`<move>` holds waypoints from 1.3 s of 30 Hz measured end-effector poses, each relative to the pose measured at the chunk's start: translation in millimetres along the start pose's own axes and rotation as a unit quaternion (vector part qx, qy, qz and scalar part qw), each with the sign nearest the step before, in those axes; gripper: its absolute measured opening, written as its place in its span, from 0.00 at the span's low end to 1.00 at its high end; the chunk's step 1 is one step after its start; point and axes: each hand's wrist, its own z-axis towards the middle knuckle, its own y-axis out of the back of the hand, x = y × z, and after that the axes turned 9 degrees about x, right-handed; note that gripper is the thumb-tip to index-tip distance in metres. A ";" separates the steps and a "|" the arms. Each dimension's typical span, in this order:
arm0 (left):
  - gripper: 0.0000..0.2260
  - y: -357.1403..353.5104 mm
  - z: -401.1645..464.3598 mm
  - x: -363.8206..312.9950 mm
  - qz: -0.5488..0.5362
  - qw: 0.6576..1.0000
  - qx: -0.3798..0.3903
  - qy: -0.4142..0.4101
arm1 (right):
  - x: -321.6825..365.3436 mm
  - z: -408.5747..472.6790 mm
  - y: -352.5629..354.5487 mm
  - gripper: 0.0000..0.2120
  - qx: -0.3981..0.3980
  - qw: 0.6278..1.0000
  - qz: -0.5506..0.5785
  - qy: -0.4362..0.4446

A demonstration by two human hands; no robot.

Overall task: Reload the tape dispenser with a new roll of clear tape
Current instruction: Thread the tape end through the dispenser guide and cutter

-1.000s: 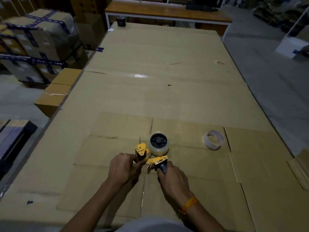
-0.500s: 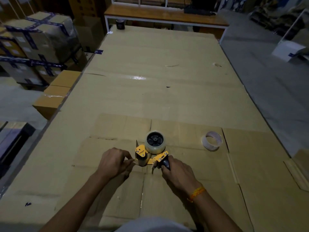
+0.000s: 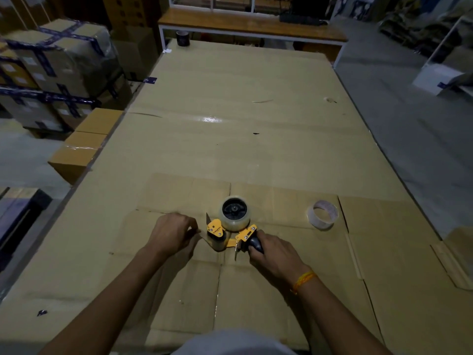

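Dispenser (image 3: 230, 233) between hands (handle gripped)

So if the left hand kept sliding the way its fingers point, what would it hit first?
Most likely the dispenser: the left hand points right, its fingertips just short of the yellow front end and roller. It seems to pinch a tape tail there, though the dim picture leaves that unclear.

Yellow-orange tape dispenser (image 3: 225, 233) with black hub and handle, carrying a clear roll (image 3: 235, 213); brown cardboard worktop (image 3: 230, 139); orange wristband (image 3: 303, 280); brown boxes banded with dark blue tape (image 3: 58, 62).
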 end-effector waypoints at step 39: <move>0.06 -9.3 34.6 35.3 0.113 0.958 -0.027 -0.264 | 14.8 16.8 -11.0 0.41 -0.143 0.985 -0.067 -0.068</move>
